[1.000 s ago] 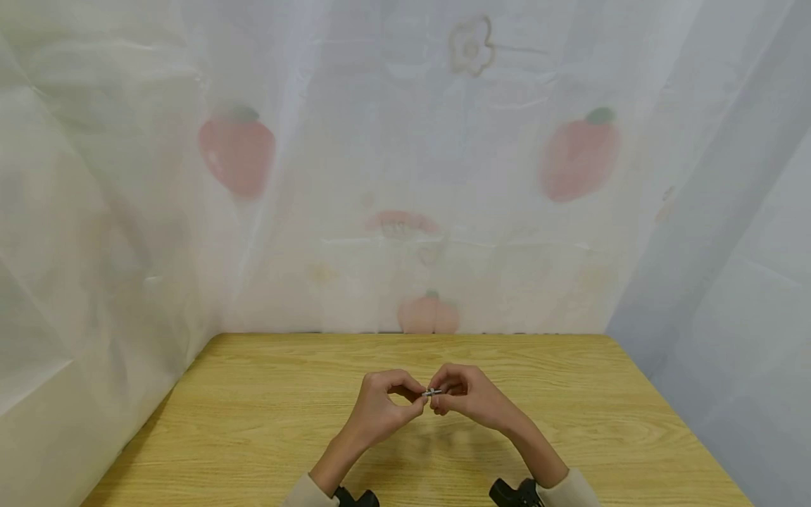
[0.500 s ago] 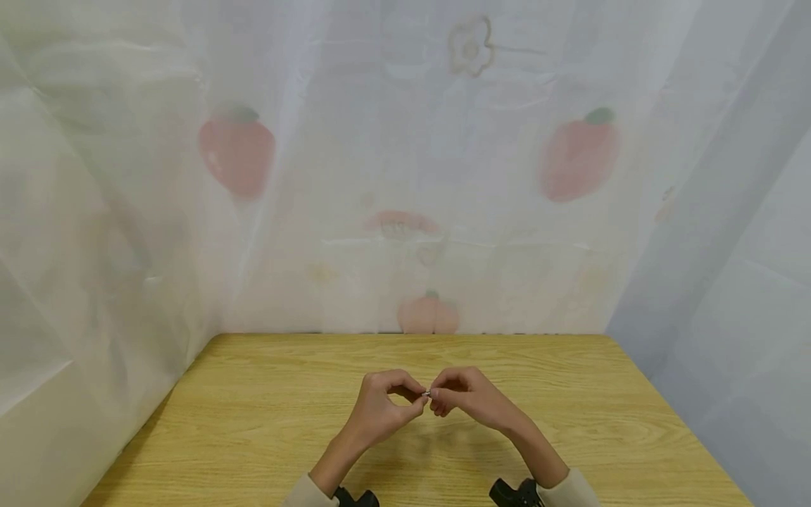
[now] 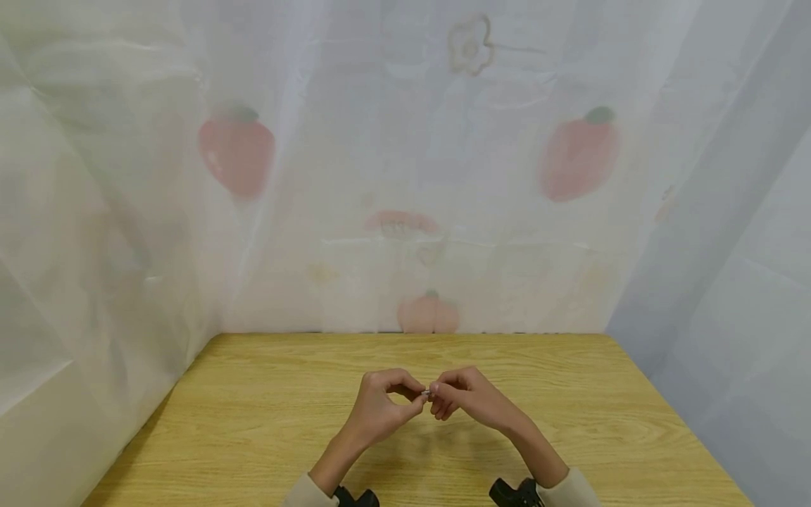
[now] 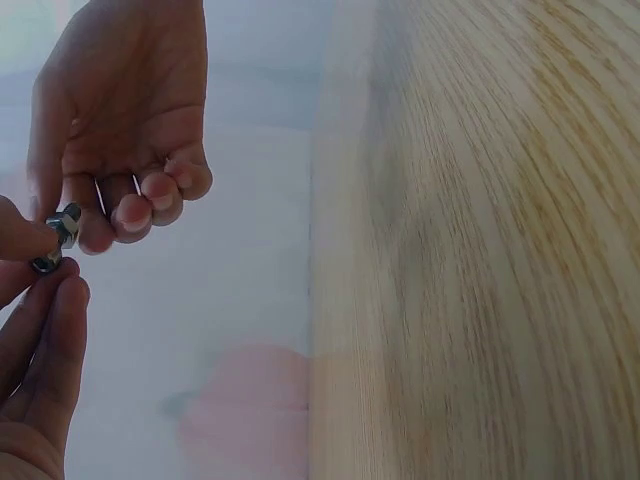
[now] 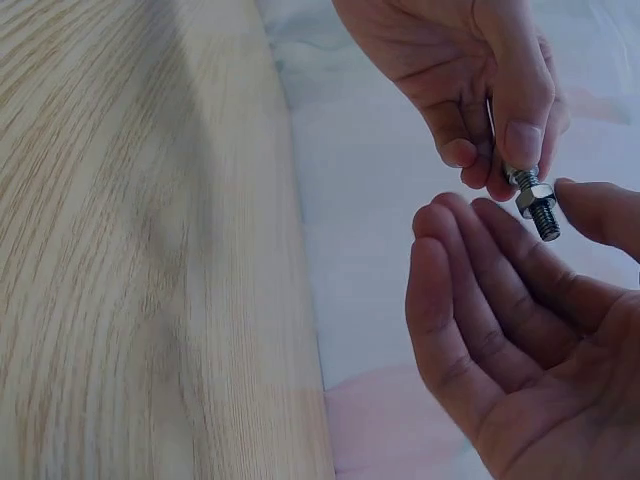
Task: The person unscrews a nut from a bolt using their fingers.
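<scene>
A small metal bolt (image 5: 546, 222) with a hex nut (image 5: 535, 199) on its thread is held in the air between both hands. My left hand (image 3: 380, 407) pinches one end between thumb and fingers, which hide that end. My right hand (image 3: 472, 398) comes from the other side, its thumb and index finger either side of the nut; the thumb seems to touch it. In the right wrist view the other right fingers (image 5: 470, 330) extend loosely below. The left wrist view shows the nut (image 4: 67, 226) close to the left fingertips (image 4: 70, 295).
Below the hands lies a wood-grain table (image 3: 285, 436). Pale sheeting (image 3: 355, 162) with faded strawberry prints hangs behind it and at both sides. Black wrist devices (image 3: 516, 493) sit at the beige cuffs.
The right fingers have shifted slightly around the nut and toward the left hand, covering more of the bolt in the head view. The left hand holds its place.
</scene>
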Demonstrator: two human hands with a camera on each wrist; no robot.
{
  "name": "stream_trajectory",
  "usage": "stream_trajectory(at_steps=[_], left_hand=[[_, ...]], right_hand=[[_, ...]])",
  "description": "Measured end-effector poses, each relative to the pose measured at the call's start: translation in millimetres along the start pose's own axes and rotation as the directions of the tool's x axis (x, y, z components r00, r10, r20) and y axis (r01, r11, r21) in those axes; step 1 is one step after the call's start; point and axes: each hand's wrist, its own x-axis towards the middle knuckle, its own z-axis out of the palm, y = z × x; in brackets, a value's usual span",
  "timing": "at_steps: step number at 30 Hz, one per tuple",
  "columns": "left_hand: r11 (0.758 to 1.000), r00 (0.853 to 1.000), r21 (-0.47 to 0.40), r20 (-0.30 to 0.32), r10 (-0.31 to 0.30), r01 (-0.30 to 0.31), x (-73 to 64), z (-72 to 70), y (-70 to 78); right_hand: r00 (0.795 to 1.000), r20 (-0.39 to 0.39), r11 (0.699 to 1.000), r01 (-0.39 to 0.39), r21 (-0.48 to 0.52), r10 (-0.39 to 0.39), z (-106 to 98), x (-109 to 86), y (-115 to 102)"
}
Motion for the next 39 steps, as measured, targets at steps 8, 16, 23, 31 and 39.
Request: stream_trajectory(at_steps=[8, 16, 23, 31, 39], left_hand=[[1.0, 1.0, 0.006, 0.001, -0.016, 0.016, -0.1, -0.7, 1.6], [1.0, 1.0, 0.01, 0.005, -0.012, 0.012, 0.3, -0.1, -0.4], [1.0, 1.0, 0.017, -0.019, -0.02, 0.02, 0.4, -1.2, 1.1], [1.0, 1.0, -0.005, -0.006, 0.0, 0.0, 1.2, -1.8, 0.2], [1.0, 1.0, -0.012, -0.006, 0.009, -0.009, 1.4, -3.5, 2.8]], right_hand=[[0.999, -0.05, 1.0, -0.008, -0.007, 0.008, 1.3, -1.1, -2.7], [0.997, -0.073, 1.0, -0.002, -0.021, 0.001, 2.6, -2.3, -5.5], [0.999, -0.045, 0.999, -0.031, -0.015, 0.03, 1.9, -0.8, -5.2], [0.996, -0.072, 0.998, 0.058, -0.038, -0.06, 1.4, -1.0, -2.8], [0.989, -0.094, 0.994, 0.11, -0.025, -0.112, 2.7, 0.3, -1.4]])
